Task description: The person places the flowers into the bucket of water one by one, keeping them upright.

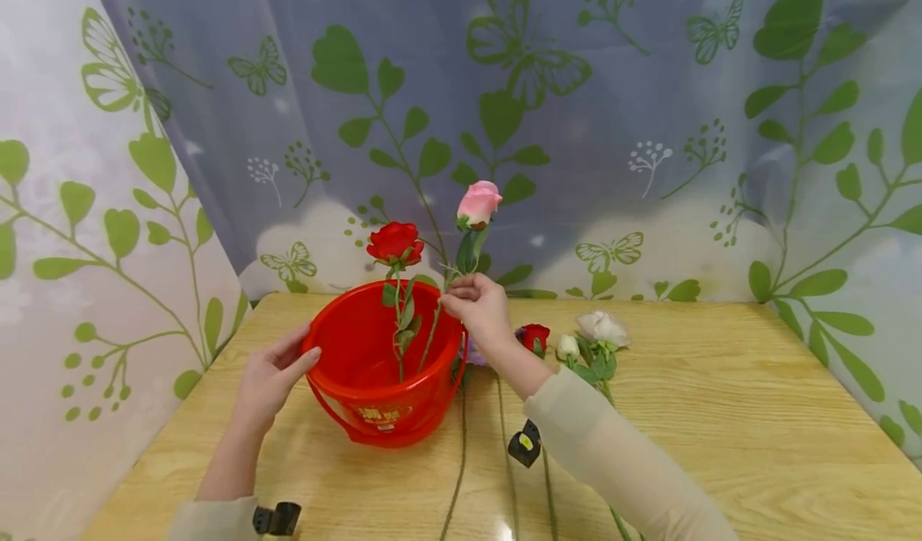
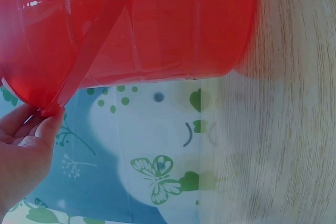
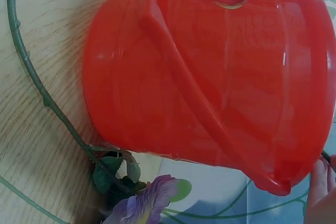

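A red plastic bucket [image 1: 432, 406] stands tilted slightly on the wooden table, its handle hanging down in front. My left hand [image 1: 265, 381] grips the bucket's left rim; in the left wrist view that hand [image 2: 26, 148] has thumb and fingers at the rim beside the handle joint. My right hand [image 1: 484, 313] pinches the stem of a pink rose [image 1: 479, 205] above the bucket's right rim, and the stem's lower part runs down inside. A red rose [image 1: 394, 243] stands in the bucket with its leafy stem. Only the fingertips of the right hand [image 3: 321, 192] show in the right wrist view.
Right of the bucket lie another red rose [image 1: 535, 338], a white rose [image 1: 603, 329] with a pale bud [image 1: 567, 347], and a purple flower [image 3: 149, 200] against the bucket. Their long stems run toward the table's front edge. A patterned curtain [image 1: 648, 109] hangs behind the table [image 1: 756, 413].
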`<state>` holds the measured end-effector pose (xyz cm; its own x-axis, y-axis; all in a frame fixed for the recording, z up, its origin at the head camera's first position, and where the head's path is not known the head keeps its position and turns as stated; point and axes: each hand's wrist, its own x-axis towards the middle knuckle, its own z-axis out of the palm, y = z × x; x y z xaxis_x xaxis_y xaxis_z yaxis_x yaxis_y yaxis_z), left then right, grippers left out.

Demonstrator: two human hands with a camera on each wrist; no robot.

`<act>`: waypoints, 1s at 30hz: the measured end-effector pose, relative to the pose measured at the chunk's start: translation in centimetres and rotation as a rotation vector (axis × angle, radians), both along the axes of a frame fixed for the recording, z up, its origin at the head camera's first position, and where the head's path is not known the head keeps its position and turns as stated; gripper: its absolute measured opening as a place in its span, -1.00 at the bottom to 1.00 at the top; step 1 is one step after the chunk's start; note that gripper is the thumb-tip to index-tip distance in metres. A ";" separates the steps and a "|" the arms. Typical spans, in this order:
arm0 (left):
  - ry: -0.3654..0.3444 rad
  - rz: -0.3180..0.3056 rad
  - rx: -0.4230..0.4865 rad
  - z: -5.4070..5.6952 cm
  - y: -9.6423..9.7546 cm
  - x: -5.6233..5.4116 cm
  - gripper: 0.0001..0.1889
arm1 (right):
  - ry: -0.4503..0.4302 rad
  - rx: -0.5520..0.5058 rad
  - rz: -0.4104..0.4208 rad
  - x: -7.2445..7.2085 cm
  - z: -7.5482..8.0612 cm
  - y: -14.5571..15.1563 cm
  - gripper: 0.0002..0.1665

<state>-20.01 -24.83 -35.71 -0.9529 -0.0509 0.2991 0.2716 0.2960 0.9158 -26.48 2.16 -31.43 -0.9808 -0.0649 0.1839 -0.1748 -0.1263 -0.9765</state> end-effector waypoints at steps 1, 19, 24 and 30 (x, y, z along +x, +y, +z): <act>0.000 0.001 0.001 0.0 0.0 0.0 -0.46 | 0.002 0.001 -0.001 0.0 0.0 0.0 -0.77; -0.034 0.024 -0.019 0.4 0.3 0.1 -0.46 | -0.035 0.002 -0.036 -0.8 -0.8 0.3 -0.68; -0.015 0.026 -0.017 0.3 0.3 0.1 -0.46 | -0.039 -0.003 -0.053 -0.8 -0.8 0.4 -0.69; 0.001 0.024 -0.014 0.2 0.1 0.0 -0.47 | -0.021 -0.003 -0.048 -0.8 -0.9 0.4 -0.69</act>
<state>-20.04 -24.72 -35.55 -0.9511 -0.0695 0.3009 0.2652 0.3152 0.9112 -27.26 2.59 -32.35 -0.9865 -0.0172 0.1631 -0.1598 -0.1213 -0.9797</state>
